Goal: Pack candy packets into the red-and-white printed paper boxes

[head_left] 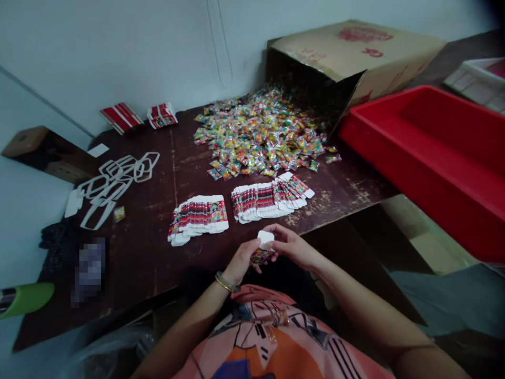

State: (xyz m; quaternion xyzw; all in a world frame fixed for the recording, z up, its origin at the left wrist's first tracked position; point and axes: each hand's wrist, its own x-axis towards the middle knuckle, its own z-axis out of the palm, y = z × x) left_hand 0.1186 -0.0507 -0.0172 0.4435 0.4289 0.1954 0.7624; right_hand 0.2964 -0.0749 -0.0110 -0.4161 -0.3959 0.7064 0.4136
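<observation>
Close to my body, just off the table's front edge, a small printed candy box with a white flap is between my hands. My left hand grips it from the left, thumb near the flap. On the other side my right hand has its fingers closed around the box's top and edge. Beyond them on the table lie two fanned rows of flat printed boxes, a left row and a right row. A large heap of small wrapped candy packets spreads behind the rows.
An open cardboard box lies behind the heap. A red plastic tray juts over the right edge. At left are white paper bands, a dark box, a single candy packet and a green object. Bundled cartons lean on the wall.
</observation>
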